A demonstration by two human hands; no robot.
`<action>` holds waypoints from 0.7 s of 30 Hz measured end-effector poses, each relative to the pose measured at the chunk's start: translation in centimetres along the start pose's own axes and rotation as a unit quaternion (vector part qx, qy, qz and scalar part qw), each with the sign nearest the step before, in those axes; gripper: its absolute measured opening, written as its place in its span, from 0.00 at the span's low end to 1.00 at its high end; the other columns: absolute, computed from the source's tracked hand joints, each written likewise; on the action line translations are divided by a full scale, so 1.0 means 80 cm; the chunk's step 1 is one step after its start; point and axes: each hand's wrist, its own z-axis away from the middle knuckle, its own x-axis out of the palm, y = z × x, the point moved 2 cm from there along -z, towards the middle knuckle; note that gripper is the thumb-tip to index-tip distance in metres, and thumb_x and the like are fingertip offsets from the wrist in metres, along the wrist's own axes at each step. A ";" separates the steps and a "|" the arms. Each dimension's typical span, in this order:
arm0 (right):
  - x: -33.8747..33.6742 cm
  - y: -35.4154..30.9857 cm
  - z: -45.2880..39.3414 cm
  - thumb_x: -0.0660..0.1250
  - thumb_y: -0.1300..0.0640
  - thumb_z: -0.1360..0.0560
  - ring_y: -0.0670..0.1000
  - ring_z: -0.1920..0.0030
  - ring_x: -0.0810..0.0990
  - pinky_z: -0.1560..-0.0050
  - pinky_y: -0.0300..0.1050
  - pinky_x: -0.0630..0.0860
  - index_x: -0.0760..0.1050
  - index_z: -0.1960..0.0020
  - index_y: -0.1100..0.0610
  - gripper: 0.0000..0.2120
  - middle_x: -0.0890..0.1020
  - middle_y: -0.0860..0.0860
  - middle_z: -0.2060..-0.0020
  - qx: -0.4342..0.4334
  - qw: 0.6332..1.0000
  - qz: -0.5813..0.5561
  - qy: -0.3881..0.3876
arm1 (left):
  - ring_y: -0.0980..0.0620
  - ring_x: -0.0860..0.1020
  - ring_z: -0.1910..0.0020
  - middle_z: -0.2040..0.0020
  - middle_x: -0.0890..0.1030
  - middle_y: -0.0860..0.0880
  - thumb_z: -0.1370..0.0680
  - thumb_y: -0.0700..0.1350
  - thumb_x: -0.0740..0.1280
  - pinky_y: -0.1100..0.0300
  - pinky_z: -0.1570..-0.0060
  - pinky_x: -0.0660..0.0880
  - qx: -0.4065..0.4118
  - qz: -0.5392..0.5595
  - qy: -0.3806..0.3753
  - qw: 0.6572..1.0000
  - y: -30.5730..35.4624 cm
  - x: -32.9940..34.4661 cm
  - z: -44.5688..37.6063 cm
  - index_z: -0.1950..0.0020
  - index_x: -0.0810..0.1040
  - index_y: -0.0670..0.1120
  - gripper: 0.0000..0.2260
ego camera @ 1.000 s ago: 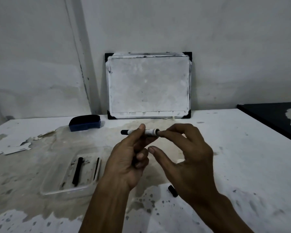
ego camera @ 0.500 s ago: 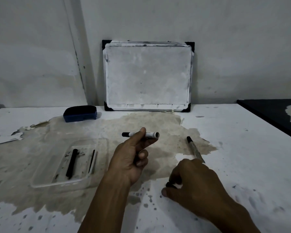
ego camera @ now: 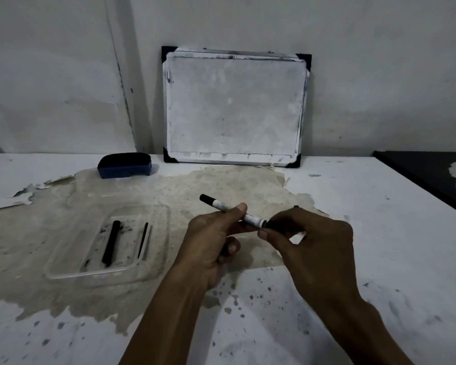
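The marker (ego camera: 221, 205) in my left hand (ego camera: 211, 241) has a smooth white plastic barrel, smudged with grey ink, and a matt black end. The small black cap (ego camera: 274, 224) pinched in my right hand (ego camera: 313, 241) looks like the same dull plastic. The bench (ego camera: 379, 233) wears a white coating, speckled and scuffed. In the middle that coating is gone, and the bare patch looks rough, beige and matt, with papery flakes at its edge. The tray (ego camera: 98, 276) is thin clear plastic, glossy along its rim and ink-stained inside. The whiteboard (ego camera: 234, 106) is smooth but clouded grey, framed in pale metal with black plastic corners. The eraser (ego camera: 124, 167) has a blue plastic body and a dark matt top.
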 end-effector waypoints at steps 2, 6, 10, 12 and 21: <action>0.002 0.002 0.002 0.79 0.53 0.36 0.46 0.65 0.83 0.60 0.51 0.81 0.85 0.58 0.51 0.08 0.86 0.45 0.65 -0.007 1.000 -0.010 -0.003 | 0.56 0.67 0.83 0.61 0.88 0.44 0.24 0.47 0.73 0.69 0.83 0.60 0.009 -0.009 0.002 1.000 -0.002 0.001 0.001 0.68 0.85 0.46 0.13; 0.004 0.006 0.003 0.81 0.55 0.38 0.45 0.68 0.82 0.64 0.48 0.81 0.85 0.59 0.52 0.09 0.86 0.46 0.67 -0.026 1.000 -0.008 -0.005 | 0.56 0.67 0.83 0.60 0.89 0.43 0.24 0.49 0.73 0.69 0.82 0.63 0.041 -0.044 0.000 0.998 -0.003 0.001 0.005 0.63 0.87 0.45 0.12; 0.008 0.008 0.004 0.81 0.54 0.40 0.45 0.71 0.81 0.65 0.43 0.81 0.85 0.62 0.54 0.10 0.86 0.48 0.69 -0.025 0.999 0.027 -0.026 | 0.56 0.69 0.81 0.61 0.89 0.45 0.24 0.50 0.73 0.67 0.79 0.67 0.074 -0.096 -0.002 0.993 -0.004 0.000 0.005 0.57 0.87 0.43 0.10; 0.009 0.010 0.003 0.81 0.53 0.40 0.44 0.72 0.80 0.66 0.43 0.81 0.83 0.62 0.54 0.11 0.84 0.47 0.70 -0.013 0.999 0.021 -0.035 | 0.57 0.69 0.82 0.61 0.89 0.46 0.24 0.49 0.73 0.66 0.78 0.69 0.086 -0.120 -0.013 0.989 -0.005 0.001 0.004 0.56 0.86 0.43 0.10; 0.002 0.025 0.004 0.82 0.59 0.42 0.50 0.77 0.82 0.76 0.38 0.77 0.75 0.65 0.60 0.16 0.82 0.53 0.77 0.140 0.968 -0.205 -0.048 | 0.57 0.67 0.82 0.67 0.86 0.45 0.24 0.44 0.74 0.65 0.78 0.67 0.126 -0.113 -0.078 0.982 -0.003 0.003 0.006 0.52 0.85 0.41 0.07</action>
